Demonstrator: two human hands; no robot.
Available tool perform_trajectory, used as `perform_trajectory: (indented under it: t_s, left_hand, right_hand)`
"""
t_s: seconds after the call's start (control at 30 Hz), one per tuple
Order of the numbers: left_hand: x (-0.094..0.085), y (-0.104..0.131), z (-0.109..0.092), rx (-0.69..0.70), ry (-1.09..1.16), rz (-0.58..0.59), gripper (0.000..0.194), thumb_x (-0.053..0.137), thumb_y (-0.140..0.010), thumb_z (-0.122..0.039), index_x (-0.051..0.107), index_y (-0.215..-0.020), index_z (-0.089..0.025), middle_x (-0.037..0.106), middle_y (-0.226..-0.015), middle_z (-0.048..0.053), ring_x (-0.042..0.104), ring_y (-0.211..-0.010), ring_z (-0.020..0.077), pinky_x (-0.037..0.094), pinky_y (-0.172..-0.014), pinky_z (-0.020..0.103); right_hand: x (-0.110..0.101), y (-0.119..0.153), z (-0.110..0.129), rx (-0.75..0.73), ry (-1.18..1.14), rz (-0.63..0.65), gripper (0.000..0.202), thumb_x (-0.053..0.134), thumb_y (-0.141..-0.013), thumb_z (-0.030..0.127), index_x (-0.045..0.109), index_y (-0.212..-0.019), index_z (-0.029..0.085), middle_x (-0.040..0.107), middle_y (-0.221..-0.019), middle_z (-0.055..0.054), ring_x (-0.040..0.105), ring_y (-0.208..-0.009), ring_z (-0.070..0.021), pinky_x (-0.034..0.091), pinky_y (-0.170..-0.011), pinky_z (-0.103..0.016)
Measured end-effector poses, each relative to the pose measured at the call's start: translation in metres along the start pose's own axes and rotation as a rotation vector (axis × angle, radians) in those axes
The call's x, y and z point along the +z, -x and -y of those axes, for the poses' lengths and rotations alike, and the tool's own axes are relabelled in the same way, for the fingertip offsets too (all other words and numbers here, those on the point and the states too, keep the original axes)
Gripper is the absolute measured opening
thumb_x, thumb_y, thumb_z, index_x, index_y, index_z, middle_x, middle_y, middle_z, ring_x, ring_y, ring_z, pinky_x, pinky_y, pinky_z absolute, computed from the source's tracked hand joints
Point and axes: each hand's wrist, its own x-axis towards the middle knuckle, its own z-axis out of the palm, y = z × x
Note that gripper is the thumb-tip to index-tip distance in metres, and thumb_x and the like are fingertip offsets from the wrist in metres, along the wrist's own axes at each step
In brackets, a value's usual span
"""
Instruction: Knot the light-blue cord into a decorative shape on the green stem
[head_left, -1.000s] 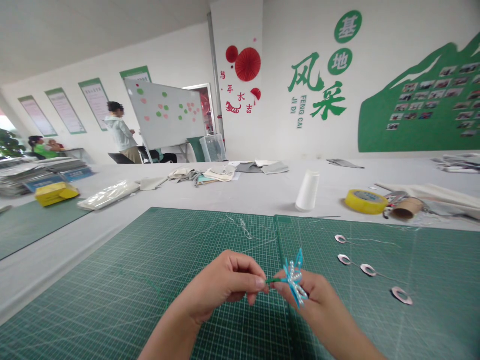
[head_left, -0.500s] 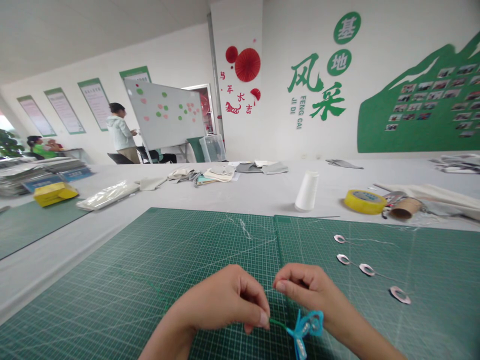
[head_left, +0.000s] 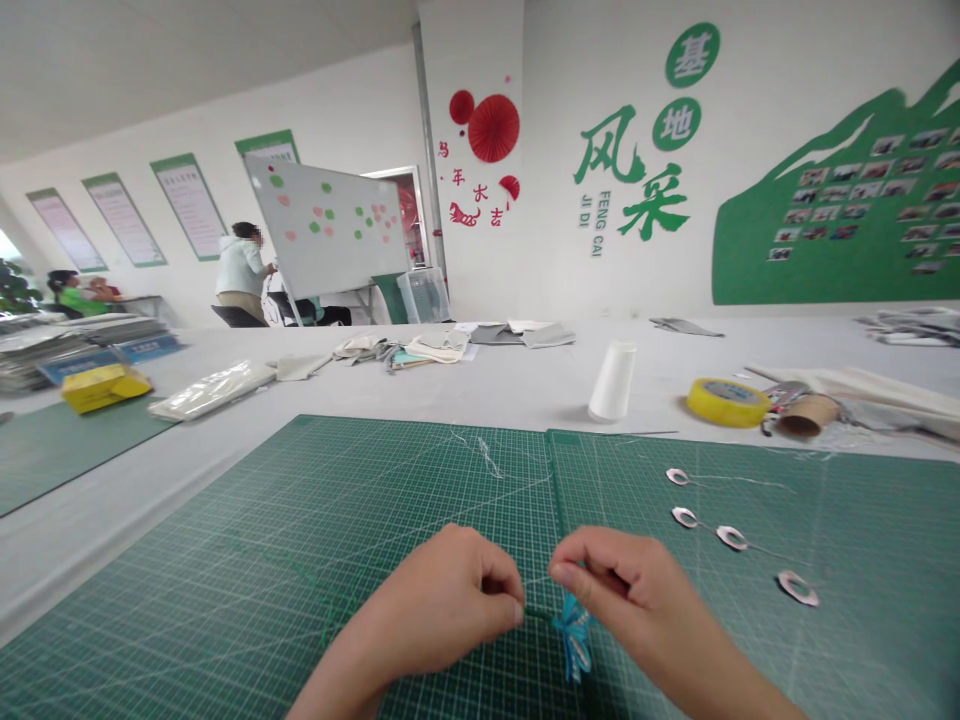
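Observation:
My left hand (head_left: 465,600) pinches the end of a green stem (head_left: 538,613) above the green cutting mat (head_left: 360,500). At the other end of that stem hangs a blue looped flower-like piece (head_left: 574,638) with pale, shiny strips. Just right of it, my right hand (head_left: 626,580) is closed, thumb against forefinger. A faint thread seems to run between the two hands, too thin to follow fully.
Several pale oval rings with threads, one of them a ring (head_left: 797,588), lie on the mat's right. Beyond stand a white thread cone (head_left: 613,382), yellow tape (head_left: 727,401) and cloth pieces (head_left: 435,346). A person (head_left: 241,270) stands by a whiteboard (head_left: 337,225).
The blue piece has turned and shifted left and up, near my right fingertips. My left hand has moved slightly left and up. The person by the whiteboard has changed posture.

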Motion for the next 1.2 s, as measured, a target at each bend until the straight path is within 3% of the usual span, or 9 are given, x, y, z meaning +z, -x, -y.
perform_trajectory:
  t_s: [0.13,0.27,0.47,0.63,0.9,1.03,1.2]
  left_hand:
    - [-0.001,-0.004,0.002,-0.001,0.013,-0.088,0.016,0.05,-0.072,-0.016,0.059,-0.059,-0.016,0.049,-0.053,-0.004,0.043,-0.052,0.0087,0.029,-0.049,0.02]
    - [-0.004,-0.009,0.004,-0.036,0.099,-0.182,0.016,0.052,-0.076,-0.021,0.062,-0.063,-0.015,0.053,-0.054,-0.003,0.046,-0.054,0.0101,0.033,-0.052,0.021]
    - [-0.008,-0.013,0.003,-0.025,0.301,-0.268,0.016,0.057,-0.078,-0.025,0.062,-0.068,-0.014,0.053,-0.055,-0.003,0.042,-0.052,0.0085,0.033,-0.054,0.021]
    - [-0.01,-0.012,0.0,-0.082,0.548,-0.189,0.013,0.059,-0.078,-0.026,0.061,-0.073,-0.014,0.052,-0.054,-0.005,0.026,-0.042,0.0046,0.019,-0.043,0.019]
    - [-0.013,-0.007,0.002,-0.051,0.755,-0.075,0.015,0.063,-0.077,-0.028,0.061,-0.072,-0.014,0.053,-0.054,-0.005,0.021,-0.039,0.0028,0.01,-0.04,0.02]
    - [-0.012,-0.006,0.003,-0.043,0.734,0.015,0.012,0.065,-0.075,-0.025,0.067,-0.073,-0.013,0.053,-0.051,-0.004,0.029,-0.04,0.0034,0.015,-0.04,0.018]
    - [-0.009,-0.001,0.003,0.031,0.66,0.259,0.008,0.068,-0.071,-0.022,0.073,-0.072,-0.016,0.062,-0.063,0.0,0.05,-0.05,0.0074,0.037,-0.052,0.02]
  right_hand:
    - [0.003,0.006,0.006,-0.113,0.063,-0.044,0.023,0.05,-0.091,0.028,0.064,-0.075,0.021,0.058,-0.06,0.003,0.051,-0.054,-0.0124,0.035,-0.052,-0.024]
    - [0.008,0.01,0.003,-0.22,0.101,-0.05,0.021,0.048,-0.092,0.024,0.062,-0.077,0.021,0.059,-0.062,0.002,0.054,-0.055,-0.0121,0.037,-0.053,-0.024]
    - [0.017,0.011,-0.002,-0.189,0.085,-0.028,0.022,0.044,-0.094,0.023,0.061,-0.082,0.021,0.063,-0.068,0.002,0.057,-0.06,-0.0129,0.04,-0.057,-0.024]
    - [0.019,0.009,-0.003,-0.122,0.048,-0.022,0.026,0.043,-0.094,0.028,0.06,-0.077,0.021,0.06,-0.066,0.002,0.055,-0.06,-0.0132,0.039,-0.057,-0.023]
    - [0.022,0.003,-0.01,-0.005,-0.09,-0.024,0.029,0.046,-0.091,0.033,0.055,-0.067,0.02,0.042,-0.058,0.005,0.041,-0.056,-0.0128,0.032,-0.054,-0.023]
    - [0.021,0.001,-0.014,0.046,-0.215,0.005,0.03,0.051,-0.088,0.036,0.056,-0.064,0.018,0.04,-0.058,0.005,0.037,-0.056,-0.0121,0.03,-0.053,-0.023]
    - [0.022,-0.001,-0.021,0.117,-0.362,0.149,0.028,0.058,-0.083,0.038,0.066,-0.069,0.015,0.049,-0.055,0.003,0.039,-0.052,-0.0105,0.031,-0.049,-0.022]
